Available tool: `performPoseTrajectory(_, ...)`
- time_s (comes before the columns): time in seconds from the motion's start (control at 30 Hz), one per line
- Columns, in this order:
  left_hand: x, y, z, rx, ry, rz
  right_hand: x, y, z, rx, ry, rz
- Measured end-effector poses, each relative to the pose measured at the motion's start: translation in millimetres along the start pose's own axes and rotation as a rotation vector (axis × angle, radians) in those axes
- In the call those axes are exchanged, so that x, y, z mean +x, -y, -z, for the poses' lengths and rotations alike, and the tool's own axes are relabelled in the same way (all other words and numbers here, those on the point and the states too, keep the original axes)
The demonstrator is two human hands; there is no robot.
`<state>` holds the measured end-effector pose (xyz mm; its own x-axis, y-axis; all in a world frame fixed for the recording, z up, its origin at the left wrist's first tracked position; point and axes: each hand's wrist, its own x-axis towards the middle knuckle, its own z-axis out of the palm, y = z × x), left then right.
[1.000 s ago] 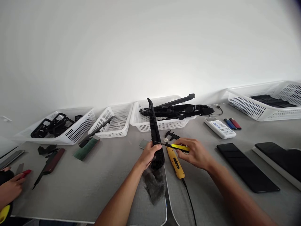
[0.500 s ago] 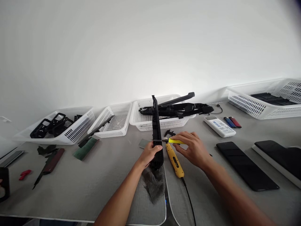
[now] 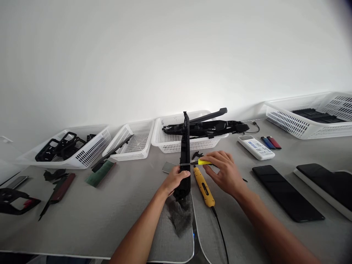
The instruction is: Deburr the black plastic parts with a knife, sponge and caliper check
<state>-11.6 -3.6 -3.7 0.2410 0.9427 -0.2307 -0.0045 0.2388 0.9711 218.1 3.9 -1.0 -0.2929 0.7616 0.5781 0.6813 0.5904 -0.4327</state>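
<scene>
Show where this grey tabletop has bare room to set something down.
Widest: grey tabletop between the maroon slab and left forearm. Smaller: between the yellow corded tool and right forearm. Crowded: around the right hand, with the black caliper and long black plastic part close.

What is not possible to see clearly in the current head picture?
All in the head view:
Part of yellow handle: hidden by right grip.
Section of long black piece: covered by left grip.
White device: print too small.
Black frame: cut off by left edge.
Right basket: cut off by right edge.
</scene>
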Motion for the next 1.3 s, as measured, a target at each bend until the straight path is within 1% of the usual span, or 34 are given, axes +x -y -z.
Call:
performPoseTrajectory(0.1, 2, 3, 1.1, -0.022, -0.010, -0.020, 0, 3, 2, 0.035, 0.090, -0.027)
performPoseTrajectory(0.2, 3, 5, 1.6, -0.020, -0.023, -0.030, 0, 4, 2, 0.053, 0.119, -0.041)
performPoseTrajectory(0.33, 3, 2, 1.5, -0.001, -0.027, -0.013, 0, 3, 1, 0.065, 0.086, -0.056)
performPoseTrajectory(0.43, 2, 1, 0.5, 0.011, 0.002, -0.022, -1, 2, -3, 0.083, 0.070, -0.068)
performPoseTrajectory(0.53, 1, 1, -0.8, 0.025, 0.035, -0.037, -1, 2, -6, 0.079, 0.037, -0.113)
performPoseTrajectory(0.6, 0, 1, -1.8, 0.038, 0.032, -0.044, -1, 3, -6, 0.077, 0.017, -0.139)
performPoseTrajectory(0.73, 0, 1, -2.9, 0.030, 0.035, -0.059, -1, 4, -6, 0.103, 0.055, -0.122)
performPoseTrajectory(0.8, 0, 1, -2.5, 0.025, 0.025, -0.063, -1, 2, -7, 0.093, 0.046, -0.139)
performPoseTrajectory(0.93, 2, 4, -0.6, -0.003, 0.001, -0.057, -2, -5, -6, 0.047, -0.025, -0.203)
performPoseTrajectory(1.03, 5, 7, 0.1, -0.032, -0.025, -0.091, -1, -6, -3, 0.039, 0.008, -0.192)
performPoseTrajectory(1.17, 6, 8, 0.8, -0.057, -0.115, -0.110, 0, -2, -2, 0.061, 0.074, -0.156)
performPoseTrajectory(1.23, 6, 8, 1.5, -0.056, -0.119, -0.095, -1, -2, -4, 0.045, 0.054, -0.159)
performPoseTrajectory(1.3, 5, 8, 2.3, -0.047, -0.088, -0.070, -1, -3, -6, 0.014, 0.006, -0.181)
